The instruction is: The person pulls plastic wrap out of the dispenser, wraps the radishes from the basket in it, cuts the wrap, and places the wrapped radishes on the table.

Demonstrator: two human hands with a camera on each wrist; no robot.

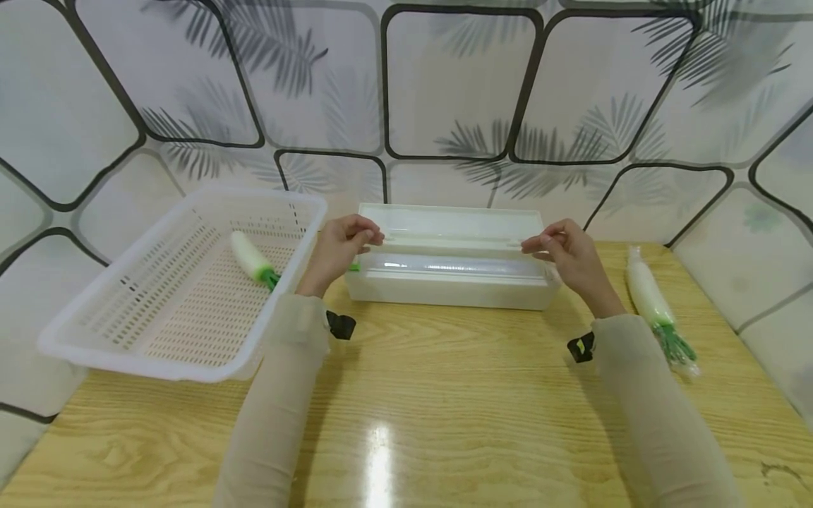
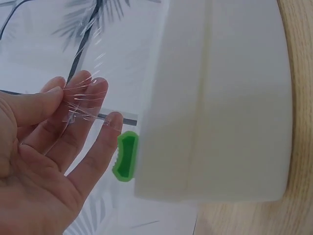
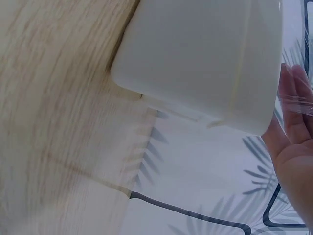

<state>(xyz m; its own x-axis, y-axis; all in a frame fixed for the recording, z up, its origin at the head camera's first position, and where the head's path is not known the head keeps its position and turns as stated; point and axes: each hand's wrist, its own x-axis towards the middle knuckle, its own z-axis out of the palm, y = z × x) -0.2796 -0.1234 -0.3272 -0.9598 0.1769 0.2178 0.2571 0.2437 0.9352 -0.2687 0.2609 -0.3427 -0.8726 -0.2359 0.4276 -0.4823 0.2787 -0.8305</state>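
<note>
A white cling film dispenser [image 1: 444,293] stands on the table with its lid [image 1: 451,217] raised, a roll of cling film [image 1: 444,264] showing inside. My left hand [image 1: 336,250] pinches one end of the clear cling film [image 2: 83,102] between thumb and fingers, above the dispenser's left end. At its right end, my right hand [image 1: 571,261] pinches the other corner, thumb against fingers. In the left wrist view a green slider [image 2: 126,156] juts from the dispenser beside the left fingertips. The right wrist view cuts off part of the right hand and its thumb.
A white perforated basket [image 1: 152,370] at the left holds a white radish [image 1: 248,255] with a green top. Another white radish [image 1: 651,293], wrapped in film, lies on the wooden table [image 1: 444,409] at the right. A patterned wall [image 1: 457,85] rises behind.
</note>
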